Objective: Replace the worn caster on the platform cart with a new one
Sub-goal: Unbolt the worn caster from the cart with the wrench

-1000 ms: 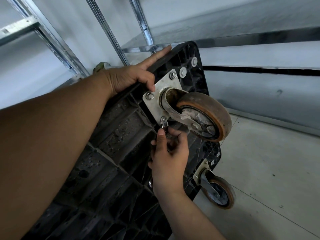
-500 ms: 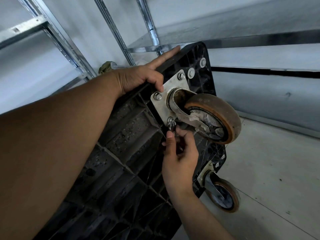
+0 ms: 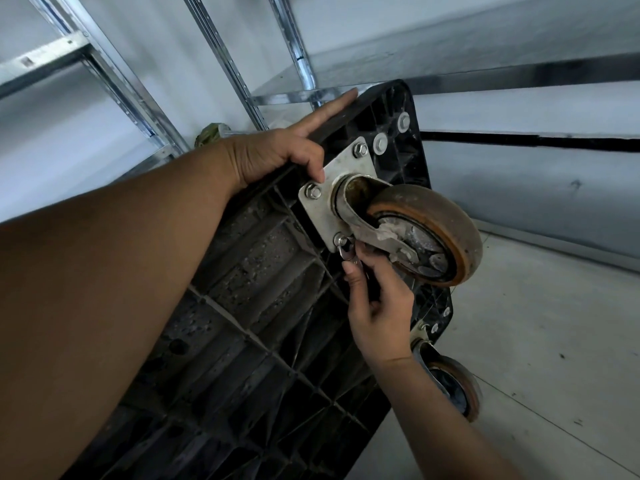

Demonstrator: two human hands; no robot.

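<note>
while the left hand point(image 3: 277, 157) still grips the tipped platform cart point(image 3: 242, 306) by its edge, the right hand point(image 3: 377, 306) keeps pinching a small metal part point(image 3: 347, 253) at the lower bolt point(image 3: 342, 240) of the worn caster point(image 3: 415, 233), which remains bolted on.

Both forearms were bare behind the left hand point(image 3: 273, 157) and right hand point(image 3: 377, 306); fingernails were trimmed short.

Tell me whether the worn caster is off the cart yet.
No: the worn caster sits bolted to the cart by its plate.
</note>
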